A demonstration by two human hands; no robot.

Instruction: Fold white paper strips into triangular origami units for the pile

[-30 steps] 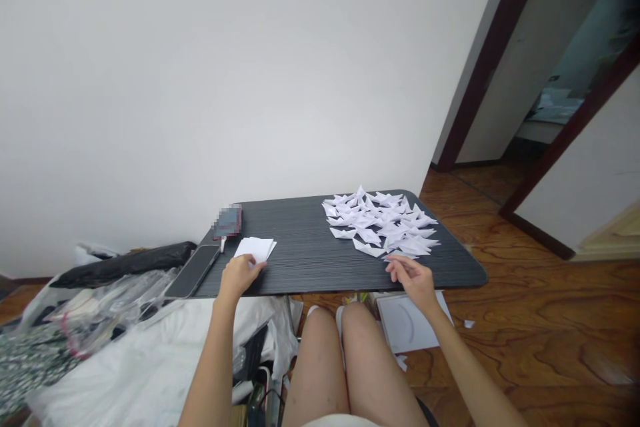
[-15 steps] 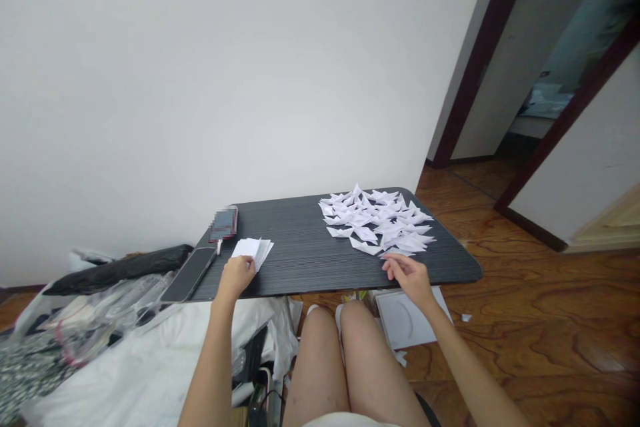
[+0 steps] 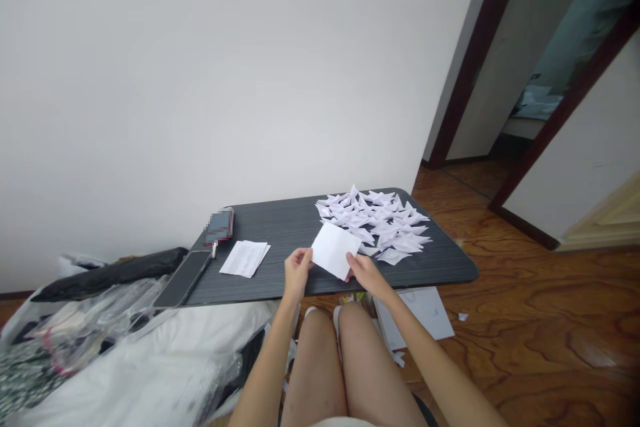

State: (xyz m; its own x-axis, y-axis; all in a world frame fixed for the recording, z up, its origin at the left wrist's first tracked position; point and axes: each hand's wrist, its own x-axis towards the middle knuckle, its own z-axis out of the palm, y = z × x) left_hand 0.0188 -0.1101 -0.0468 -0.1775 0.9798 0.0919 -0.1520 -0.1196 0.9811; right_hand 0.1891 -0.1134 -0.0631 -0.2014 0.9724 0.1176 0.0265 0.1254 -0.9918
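one white sheet (image 3: 335, 248) between both grips (image 3: 298, 272) (image 3: 369, 273)

On your table (image 3: 290, 227), the papers (image 3: 243, 258) lie at left, the boats (image 3: 395, 223) at right. Before the boats, at their near left, one sheet (image 3: 331, 245) is between your left hand (image 3: 299, 270) and right hand (image 3: 364, 271). Behind the table, at far, stands the wall (image 3: 240, 80).

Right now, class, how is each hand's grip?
Left hand: closed, pinching the white sheet near its left corner.
Right hand: closed on its lower-right edge.
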